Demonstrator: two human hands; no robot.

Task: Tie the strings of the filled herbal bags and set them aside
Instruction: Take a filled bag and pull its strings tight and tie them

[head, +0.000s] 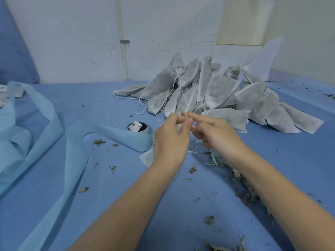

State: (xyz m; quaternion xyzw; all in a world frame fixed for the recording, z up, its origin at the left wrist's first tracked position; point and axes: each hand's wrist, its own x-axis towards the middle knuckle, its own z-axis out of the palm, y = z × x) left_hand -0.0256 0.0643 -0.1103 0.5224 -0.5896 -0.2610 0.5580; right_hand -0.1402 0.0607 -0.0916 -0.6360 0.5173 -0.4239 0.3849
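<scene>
**Two hands on one string, bag under your left palm**

Two hands meet at frame centre. Your left hand [172, 136] has fingers curled, thumb and fingertips pinching the white string [186, 115] near its top. Your right hand [212, 133] is curled too, index finger stuck out toward the left hand with the string looped over it; loose string ends hang below that fist. The herbal bag [147, 157] you're working on is mostly hidden under your left hand and wrist, only a white corner showing lower left of the hand, lying on the blue table cover [181, 214].

Pile of filled bags [208, 95] sits upper centre-right, just beyond your fingers, against the wall; whether each is tied, cannot tell. Light blue fabric strip [76, 140] curls across the left half, its roll [139, 134] just left of your left hand. Dried herb scraps [241, 189] scattered lower right, along your right forearm.
</scene>
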